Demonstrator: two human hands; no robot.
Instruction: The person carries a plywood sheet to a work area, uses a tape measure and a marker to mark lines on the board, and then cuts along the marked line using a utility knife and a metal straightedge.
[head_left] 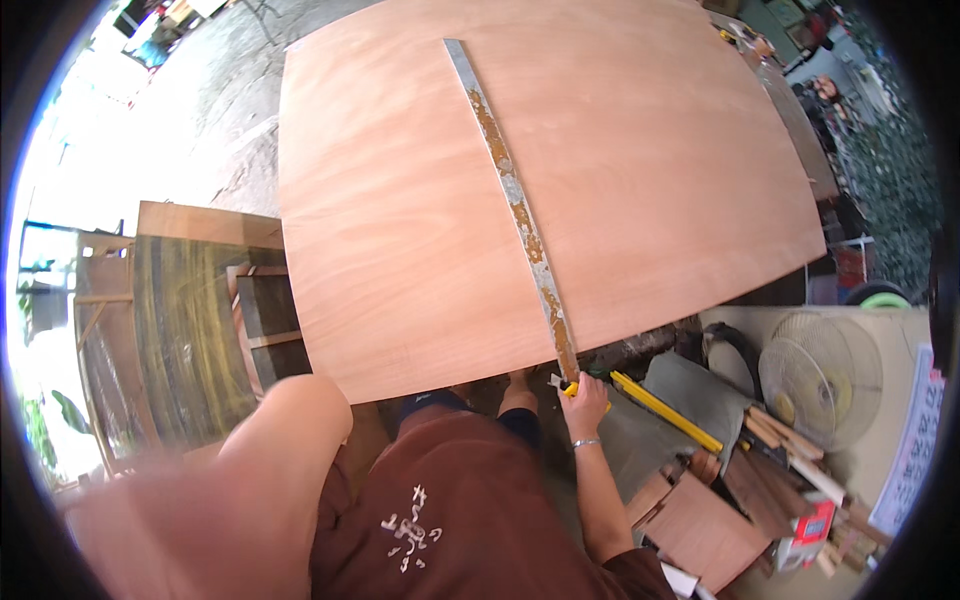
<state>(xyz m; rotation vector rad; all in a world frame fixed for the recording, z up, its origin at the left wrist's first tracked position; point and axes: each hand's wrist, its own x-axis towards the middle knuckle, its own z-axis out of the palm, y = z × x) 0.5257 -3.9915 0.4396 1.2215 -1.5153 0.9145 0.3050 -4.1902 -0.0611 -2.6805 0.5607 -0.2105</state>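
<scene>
A large sheet of plywood [400,220] lies in front of me, pale pinkish-brown. Across it, from far edge region to near edge, runs a long flat metal straightedge [512,190] with worn brown patches. At the near end of that bar, just past the sheet's edge, my right hand [586,402] is closed around a small yellow-handled tool [571,389] with a metal tip; its exact kind is too small to tell. My left arm [300,420] is raised and bent close to the camera, blurred toward the lower left, and its hand is out of sight.
To the right stand a fan [820,380], a yellow bar [668,411] and a pile of wood offcuts [710,530]. Dark-streaked boards [195,330] and a wooden frame [272,340] lean at the left. Concrete floor [235,110] shows beyond.
</scene>
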